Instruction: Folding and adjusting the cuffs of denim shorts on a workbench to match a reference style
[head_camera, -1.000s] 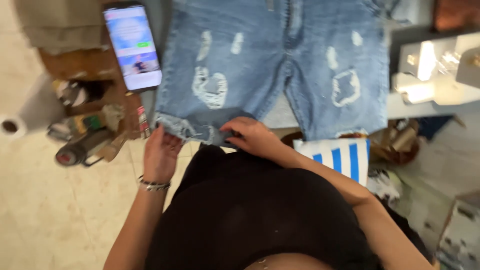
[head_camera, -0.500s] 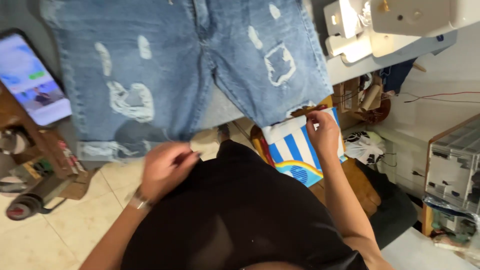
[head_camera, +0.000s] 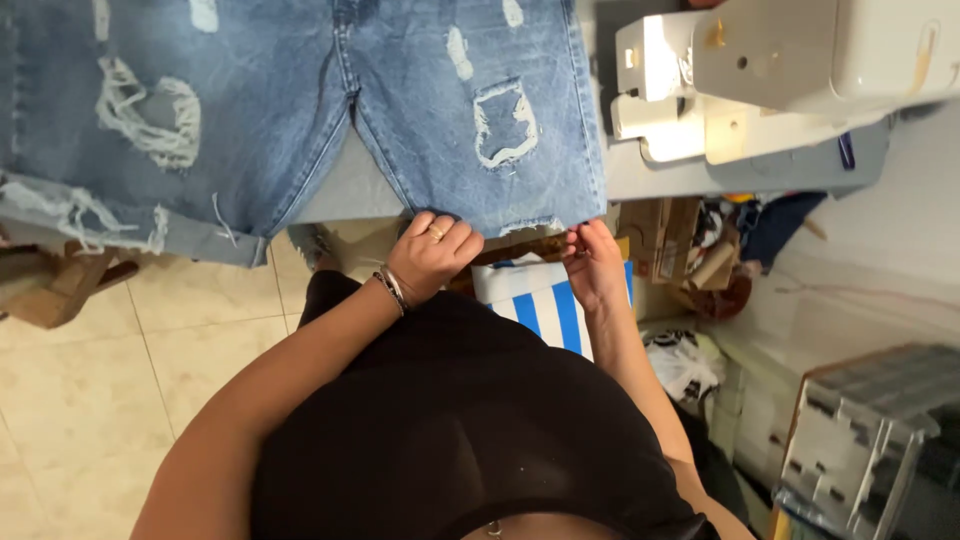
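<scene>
Nearest the camera is the person's black knit top (head_camera: 450, 420), filling the lower middle of the view. Beyond it, the left hand (head_camera: 432, 255), with a ring and a beaded bracelet, is curled closed on the frayed hem of the faded blue, ripped denim shorts (head_camera: 300, 90). The right hand (head_camera: 592, 262) pinches the same hem near its outer corner with fingertips drawn together. Both hands grip one leg of the shorts, whose edge hangs just over the front rim of the grey desk (head_camera: 345, 195). The other leg's ragged cuff droops off the desk well to the left. Below the hands sits a blue and white striped box (head_camera: 545, 300), and pale glossy floor tiles (head_camera: 100, 370) lie open to the left. Farther right stands a cream, smooth-cased sewing machine (head_camera: 800, 60), close beside the shorts.
</scene>
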